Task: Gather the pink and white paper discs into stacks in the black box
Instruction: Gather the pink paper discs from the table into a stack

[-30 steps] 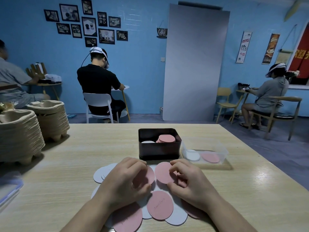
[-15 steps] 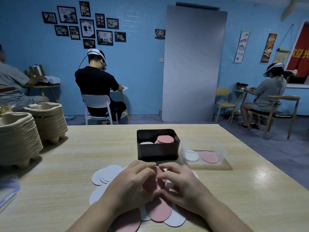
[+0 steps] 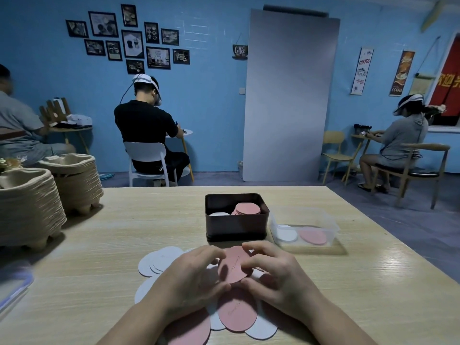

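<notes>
Both hands (image 3: 189,277) (image 3: 278,275) now lift one pink disc (image 3: 232,266).

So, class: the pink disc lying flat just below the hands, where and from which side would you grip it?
Probably its near rim, from the person's side. The pink disc is thin and flat, so only an edge offers purchase; there it overlaps white discs, leaving a lip, while its far rim lies beneath the left hand and right hand.

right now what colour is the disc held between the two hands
Pink. The head view shows the held disc, pinched by the left hand and right hand.
</notes>
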Tool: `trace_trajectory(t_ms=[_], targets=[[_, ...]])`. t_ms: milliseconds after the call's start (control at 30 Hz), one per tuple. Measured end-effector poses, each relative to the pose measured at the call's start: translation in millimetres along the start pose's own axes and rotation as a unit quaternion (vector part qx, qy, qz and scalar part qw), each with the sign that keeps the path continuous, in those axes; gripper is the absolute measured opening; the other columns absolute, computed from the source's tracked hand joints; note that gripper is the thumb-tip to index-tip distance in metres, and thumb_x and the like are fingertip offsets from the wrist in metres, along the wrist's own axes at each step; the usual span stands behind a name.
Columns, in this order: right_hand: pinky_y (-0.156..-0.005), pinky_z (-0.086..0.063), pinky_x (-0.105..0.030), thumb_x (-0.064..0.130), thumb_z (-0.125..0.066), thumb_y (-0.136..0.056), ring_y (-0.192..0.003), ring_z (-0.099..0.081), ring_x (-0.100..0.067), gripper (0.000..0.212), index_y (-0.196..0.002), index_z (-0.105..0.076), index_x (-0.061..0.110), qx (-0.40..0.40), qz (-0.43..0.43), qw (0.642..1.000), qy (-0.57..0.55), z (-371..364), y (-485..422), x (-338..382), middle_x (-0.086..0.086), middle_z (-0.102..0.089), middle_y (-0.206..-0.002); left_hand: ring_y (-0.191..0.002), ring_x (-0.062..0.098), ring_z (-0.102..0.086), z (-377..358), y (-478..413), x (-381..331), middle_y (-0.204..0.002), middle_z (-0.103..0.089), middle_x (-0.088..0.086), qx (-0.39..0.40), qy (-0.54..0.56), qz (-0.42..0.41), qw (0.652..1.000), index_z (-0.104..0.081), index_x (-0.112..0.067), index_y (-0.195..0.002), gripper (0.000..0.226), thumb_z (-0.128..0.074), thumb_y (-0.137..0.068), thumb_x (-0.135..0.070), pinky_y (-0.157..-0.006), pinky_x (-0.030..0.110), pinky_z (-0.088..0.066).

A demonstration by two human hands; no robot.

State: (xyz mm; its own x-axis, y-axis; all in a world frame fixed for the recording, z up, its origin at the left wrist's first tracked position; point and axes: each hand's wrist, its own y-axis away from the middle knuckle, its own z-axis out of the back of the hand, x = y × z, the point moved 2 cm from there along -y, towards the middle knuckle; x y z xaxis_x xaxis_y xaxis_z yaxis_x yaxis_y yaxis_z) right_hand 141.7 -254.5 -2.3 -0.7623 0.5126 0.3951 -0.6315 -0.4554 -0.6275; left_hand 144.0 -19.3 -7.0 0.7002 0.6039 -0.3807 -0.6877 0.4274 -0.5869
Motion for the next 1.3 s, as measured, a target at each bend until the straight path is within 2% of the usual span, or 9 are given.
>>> trace_trajectory(t_ms=[267, 500, 567, 700, 833, 1033, 1100, 1200, 1300], targets=[[-0.072, -0.058, -0.027, 0.035, -0.078, -0.086, -0.117, -0.061, -0.005, 0.014, -0.092, -0.067, 0.029, 0.004, -0.006, 1.000, -0.015, -1, 0, -2, 0.009, -0.062, -0.129, -0.098, 0.000, -0.061, 0, -2, -2, -0.116, -0.062, -0.012, -0.012, 0.030, -0.023, 0.999, -0.069, -0.022, -0.093, 0.029, -0.087, -0.074, -0.035, -0.082, 0.021, -0.052], [-0.095, -0.051, -0.041, 0.045, -0.075, -0.084, -0.131, -0.051, 0.001, 0.022, -0.091, -0.065, 0.027, 0.025, -0.014, 0.999, 0.030, -7, -1, -8, 0.008, -0.061, -0.134, -0.091, -0.003, -0.060, -1, -2, -3, -0.113, -0.061, -0.011, -0.021, 0.021, -0.028, 0.999, -0.071, -0.022, -0.089, 0.025, -0.091, -0.074, -0.027, -0.076, 0.021, -0.053], [-0.098, -0.049, -0.042, 0.047, -0.074, -0.083, -0.134, -0.048, 0.001, 0.024, -0.091, -0.063, 0.027, 0.037, -0.012, 0.998, 0.043, -8, -2, -9, 0.008, -0.060, -0.137, -0.089, -0.004, -0.058, -1, -2, -3, -0.113, -0.061, -0.011, -0.022, 0.012, -0.020, 0.999, -0.071, -0.023, -0.088, 0.026, -0.092, -0.072, -0.029, -0.074, 0.026, -0.055], [-0.096, -0.049, -0.029, 0.049, -0.075, -0.082, -0.136, -0.049, -0.005, 0.030, -0.096, -0.063, 0.026, 0.053, -0.009, 0.998, 0.044, -11, -4, -11, 0.005, -0.057, -0.142, -0.089, 0.006, -0.063, -2, -3, -7, -0.115, -0.063, -0.010, -0.023, -0.007, -0.016, 1.000, -0.071, -0.024, -0.085, 0.024, -0.089, -0.075, -0.037, -0.073, 0.032, -0.056], [-0.104, -0.045, -0.034, 0.055, -0.075, -0.081, -0.139, -0.046, -0.008, 0.036, -0.102, -0.063, 0.029, 0.074, -0.021, 0.996, 0.052, -13, -4, -12, 0.004, -0.053, -0.147, -0.090, 0.007, -0.063, -1, -5, -10, -0.116, -0.065, -0.009, -0.018, -0.029, -0.026, 0.999, -0.070, -0.025, -0.084, 0.023, -0.085, -0.078, -0.041, -0.072, 0.031, -0.056], [-0.095, -0.050, -0.034, 0.055, -0.069, -0.089, -0.128, -0.053, -0.006, 0.033, -0.095, -0.061, 0.024, 0.036, -0.005, 0.998, 0.043, -5, -4, -4, 0.006, -0.060, -0.132, -0.090, -0.002, -0.059, -2, -4, -9, -0.119, -0.066, -0.012, -0.017, -0.023, -0.035, 0.999, -0.071, -0.025, -0.098, 0.030, -0.067, -0.088, -0.053, -0.072, 0.022, -0.054], [-0.092, -0.052, -0.034, 0.054, -0.070, -0.089, -0.124, -0.056, -0.007, 0.035, -0.095, -0.064, 0.019, 0.019, -0.003, 0.999, 0.035, -3, -4, -2, 0.006, -0.062, -0.129, -0.089, -0.006, -0.055, -2, -3, -8, -0.113, -0.066, -0.015, -0.012, -0.012, -0.031, 0.999, -0.068, -0.027, -0.102, 0.033, -0.060, -0.093, -0.057, -0.069, 0.018, -0.052], [-0.091, -0.052, -0.037, 0.051, -0.072, -0.088, -0.127, -0.055, -0.004, 0.035, -0.096, -0.066, 0.018, 0.017, -0.005, 0.999, 0.028, -2, -3, -1, 0.005, -0.063, -0.128, -0.083, 0.001, -0.055, -3, -2, -7, -0.094, -0.062, -0.017, -0.001, -0.004, -0.027, 1.000, -0.062, -0.029, -0.099, 0.036, -0.052, -0.095, -0.064, -0.059, 0.020, -0.053], [-0.097, -0.049, -0.038, 0.054, -0.072, -0.085, -0.135, -0.047, 0.001, 0.035, -0.097, -0.065, 0.023, 0.033, -0.023, 0.999, 0.021, -4, -2, -3, 0.005, -0.061, -0.135, -0.080, 0.002, -0.056, -2, -1, -7, -0.089, -0.060, -0.016, -0.001, -0.004, -0.031, 1.000, -0.062, -0.030, -0.095, 0.028, -0.059, -0.094, -0.058, -0.057, 0.022, -0.052]])
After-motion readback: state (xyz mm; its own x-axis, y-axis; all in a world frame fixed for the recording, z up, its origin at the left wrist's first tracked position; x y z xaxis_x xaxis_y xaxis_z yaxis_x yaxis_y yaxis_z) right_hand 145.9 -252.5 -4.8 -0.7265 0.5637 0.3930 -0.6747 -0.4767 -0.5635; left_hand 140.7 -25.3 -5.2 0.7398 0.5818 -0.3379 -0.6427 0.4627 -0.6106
